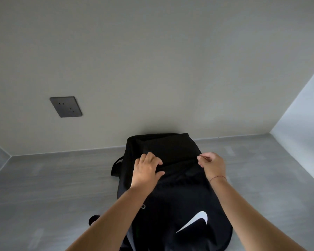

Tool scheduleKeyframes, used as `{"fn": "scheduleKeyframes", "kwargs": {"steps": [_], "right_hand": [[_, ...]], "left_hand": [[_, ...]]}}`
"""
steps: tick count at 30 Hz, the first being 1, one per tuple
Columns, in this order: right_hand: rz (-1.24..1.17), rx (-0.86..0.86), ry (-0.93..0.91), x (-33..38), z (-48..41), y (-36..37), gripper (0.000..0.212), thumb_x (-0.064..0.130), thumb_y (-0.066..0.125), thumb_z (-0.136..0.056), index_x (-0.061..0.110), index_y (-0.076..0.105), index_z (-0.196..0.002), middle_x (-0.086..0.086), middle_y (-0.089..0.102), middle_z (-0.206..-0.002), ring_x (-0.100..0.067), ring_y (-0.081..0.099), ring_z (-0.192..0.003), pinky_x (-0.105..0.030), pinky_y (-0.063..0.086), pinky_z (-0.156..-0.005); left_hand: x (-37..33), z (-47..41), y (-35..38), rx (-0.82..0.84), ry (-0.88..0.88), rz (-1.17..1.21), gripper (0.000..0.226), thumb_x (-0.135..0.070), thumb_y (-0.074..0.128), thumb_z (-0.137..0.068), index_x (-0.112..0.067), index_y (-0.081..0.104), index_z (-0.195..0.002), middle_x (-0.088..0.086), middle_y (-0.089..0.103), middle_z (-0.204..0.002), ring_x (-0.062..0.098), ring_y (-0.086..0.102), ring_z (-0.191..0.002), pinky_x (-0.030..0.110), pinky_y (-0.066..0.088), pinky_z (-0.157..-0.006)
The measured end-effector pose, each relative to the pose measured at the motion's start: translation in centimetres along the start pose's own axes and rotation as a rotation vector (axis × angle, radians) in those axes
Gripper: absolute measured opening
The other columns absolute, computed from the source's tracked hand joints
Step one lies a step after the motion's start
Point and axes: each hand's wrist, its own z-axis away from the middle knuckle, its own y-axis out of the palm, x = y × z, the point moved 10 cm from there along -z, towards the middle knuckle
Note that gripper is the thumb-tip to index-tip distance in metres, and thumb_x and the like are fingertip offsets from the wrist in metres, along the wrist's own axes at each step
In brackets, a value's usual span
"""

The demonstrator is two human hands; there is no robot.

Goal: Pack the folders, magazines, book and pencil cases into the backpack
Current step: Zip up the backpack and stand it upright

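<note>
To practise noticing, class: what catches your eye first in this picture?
The black backpack stands out, low in the centre on the grey surface, with a white logo on its near end. The left hand and right hand both hold its far end. A dark wall socket sits on the pale wall at left.

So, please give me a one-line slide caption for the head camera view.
Left hand holds and right hand pinches the top of a black fabric backpack lying on a grey surface.
</note>
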Motion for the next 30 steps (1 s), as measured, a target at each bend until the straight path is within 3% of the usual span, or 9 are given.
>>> {"fn": "scheduleKeyframes", "kwargs": {"steps": [5,9,15,20,22,24,27,30], "right_hand": [[0.077,-0.040,0.035,-0.6,-1.3,-1.0,0.013,0.019,0.066,-0.081,0.010,0.066,-0.072,0.000,0.064,-0.067,-0.018,0.058,-0.067,-0.025,0.041,-0.058],[0.132,-0.073,0.107,-2.5,-2.4,-2.4,0.020,0.026,0.067,-0.081,0.006,0.067,-0.082,-0.006,0.068,-0.079,-0.024,0.061,-0.076,-0.028,0.041,-0.067],[0.164,-0.063,0.153,-3.8,-3.0,-2.4,0.020,0.024,0.067,-0.081,0.005,0.067,-0.085,-0.009,0.066,-0.082,-0.028,0.061,-0.080,-0.029,0.043,-0.070],[0.200,-0.106,0.182,-3.6,-1.4,-2.4,0.023,0.025,0.066,-0.083,0.007,0.063,-0.098,-0.006,0.061,-0.088,-0.028,0.060,-0.090,-0.031,0.042,-0.074],[0.241,-0.184,0.086,-1.9,0.4,-2.9,0.034,0.025,0.069,-0.082,0.008,0.057,-0.109,-0.006,0.056,-0.100,-0.026,0.055,-0.094,-0.030,0.039,-0.074],[0.238,-0.229,-0.061,0.4,3.2,-2.4,0.034,0.022,0.071,-0.080,0.009,0.056,-0.108,-0.003,0.051,-0.103,-0.023,0.054,-0.093,-0.029,0.040,-0.072],[0.206,-0.114,-0.217,2.6,8.4,1.4,0.022,0.023,0.071,-0.080,0.016,0.059,-0.098,0.006,0.055,-0.094,-0.013,0.054,-0.084,-0.017,0.040,-0.066],[0.131,0.119,-0.189,2.0,13.0,6.5,0.013,0.029,0.069,-0.081,0.021,0.063,-0.089,0.009,0.063,-0.085,-0.006,0.060,-0.078,-0.018,0.050,-0.068]], "left_hand": [[-1.1,-1.2,0.8,0.003,0.021,-0.026,0.022,-0.036,0.056,-0.091,-0.024,0.064,-0.106,-0.008,0.061,-0.109,0.013,0.048,-0.112,0.026,0.028,-0.099],[-0.4,-1.0,0.5,-0.042,-0.012,0.058,0.012,-0.032,0.063,-0.087,-0.020,0.066,-0.090,-0.008,0.065,-0.091,0.013,0.055,-0.097,0.024,0.031,-0.092],[-0.1,-0.7,0.7,-0.047,-0.033,0.127,0.011,-0.029,0.066,-0.085,-0.019,0.067,-0.087,-0.008,0.065,-0.087,0.011,0.055,-0.093,0.021,0.029,-0.091],[1.0,0.3,0.1,-0.062,-0.082,0.185,0.012,-0.031,0.066,-0.085,-0.023,0.069,-0.093,-0.010,0.064,-0.097,0.011,0.053,-0.100,0.024,0.031,-0.089],[2.6,1.4,-1.0,-0.119,-0.145,0.195,0.017,-0.035,0.064,-0.086,-0.024,0.066,-0.099,-0.010,0.059,-0.107,0.011,0.049,-0.106,0.024,0.029,-0.087],[5.3,3.1,-1.8,-0.147,-0.274,0.226,0.025,-0.037,0.060,-0.088,-0.023,0.061,-0.110,-0.007,0.055,-0.117,0.014,0.046,-0.114,0.028,0.031,-0.093],[10.0,6.3,-1.7,-0.106,-0.490,0.284,0.033,-0.038,0.056,-0.090,-0.021,0.056,-0.118,-0.001,0.052,-0.125,0.020,0.044,-0.120,0.036,0.031,-0.101],[13.0,9.0,-0.9,-0.055,-0.622,0.358,0.037,-0.039,0.059,-0.089,-0.018,0.056,-0.119,0.001,0.052,-0.122,0.022,0.048,-0.116,0.038,0.036,-0.099]]}}
